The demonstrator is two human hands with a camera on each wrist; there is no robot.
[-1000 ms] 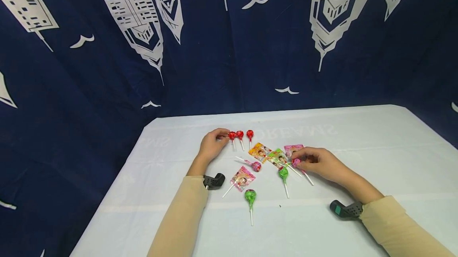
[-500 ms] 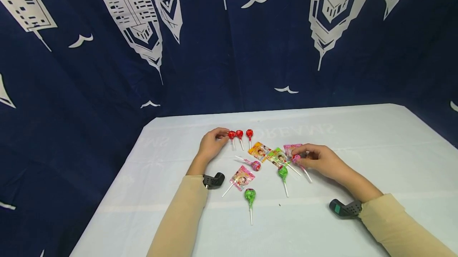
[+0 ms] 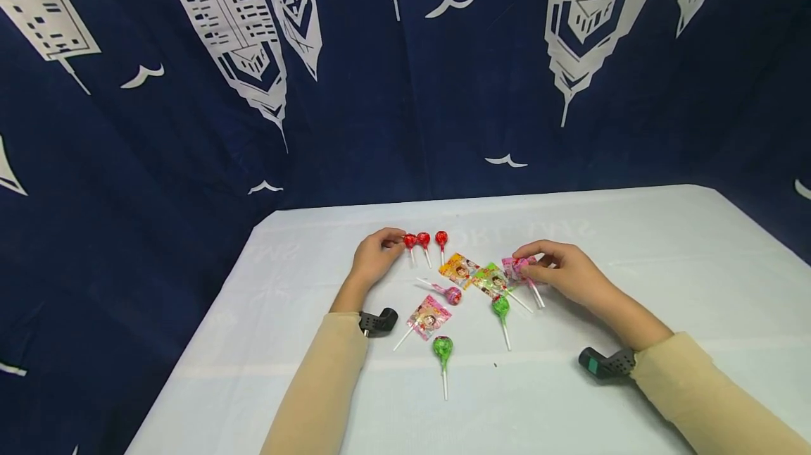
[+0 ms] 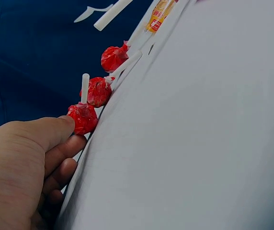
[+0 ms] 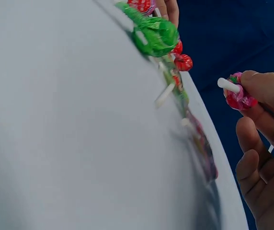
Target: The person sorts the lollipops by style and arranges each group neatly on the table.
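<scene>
My left hand (image 3: pixel 376 259) pinches the head of the leftmost red lollipop (image 4: pixel 83 120) between thumb and forefinger. Two more red lollipops stand to its right: one (image 3: pixel 424 239) right beside it, another (image 3: pixel 441 238) a little apart. My right hand (image 3: pixel 570 273) holds a pink lollipop (image 5: pixel 242 99) by its head, the white stick pointing away from the fingers. In the head view it overlaps a flat pink-wrapped lollipop (image 3: pixel 509 267); the right wrist view shows it raised off the white table (image 3: pixel 570 399). The right hand's other fingers curl loosely below it.
Flat orange (image 3: pixel 459 270) and green (image 3: pixel 491 280) wrapped lollipops lie between the hands. Nearer are a round pink lollipop (image 3: pixel 453 295), another flat pink one (image 3: pixel 429 316) and two round green lollipops, one to the right (image 3: pixel 500 307), one in front (image 3: pixel 443 348). A dark blue curtain (image 3: pixel 405 124) hangs behind.
My right hand has moved away from me and slightly up with the pink lollipop, now over the flat pink-wrapped one. The left hand keeps its place at the red lollipop.
</scene>
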